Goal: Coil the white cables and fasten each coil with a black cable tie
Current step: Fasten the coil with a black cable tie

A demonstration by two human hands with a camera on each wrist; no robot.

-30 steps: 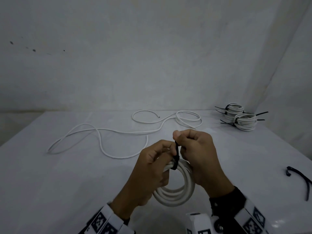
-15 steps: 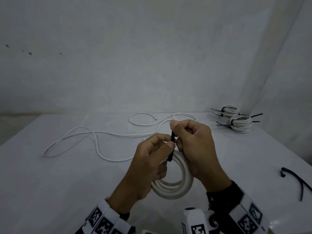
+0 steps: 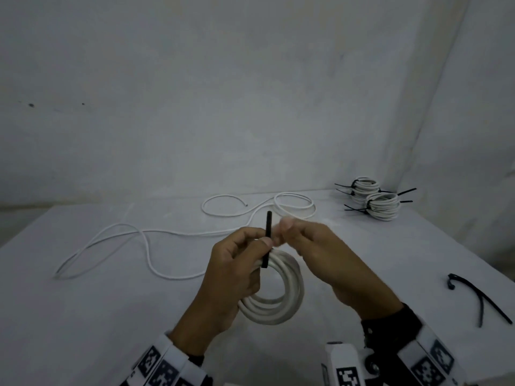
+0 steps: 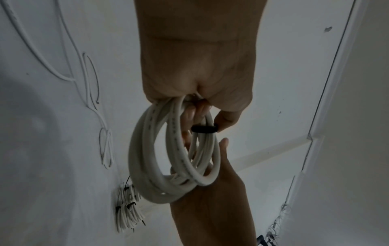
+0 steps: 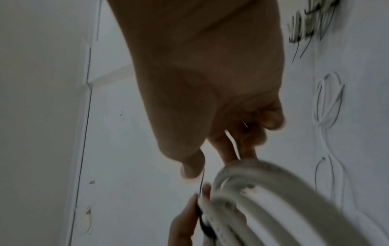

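My left hand (image 3: 250, 246) grips a coil of white cable (image 3: 281, 310) above the table, and its thumb presses a black cable tie (image 3: 268, 232) against the coil's top. The tie is looped round the strands (image 4: 204, 129), and its tail sticks straight up, free. My right hand (image 3: 289, 232) is blurred just right of the tail, fingers loosely curled, with nothing seen between them. In the right wrist view the thin tail (image 5: 201, 181) runs just below the thumb tip of that hand (image 5: 212, 149), and the coil (image 5: 273, 191) fills the lower right.
A long loose white cable (image 3: 145, 238) snakes over the white table (image 3: 83, 330) behind my hands. Two tied coils (image 3: 376, 201) sit at the back right corner by the wall. Spare black ties (image 3: 479, 299) lie at the right edge.
The right hand pinched the tie's tail and drew it upward; now it has come off to the right and the tail stands free. The left hand still holds the coil.
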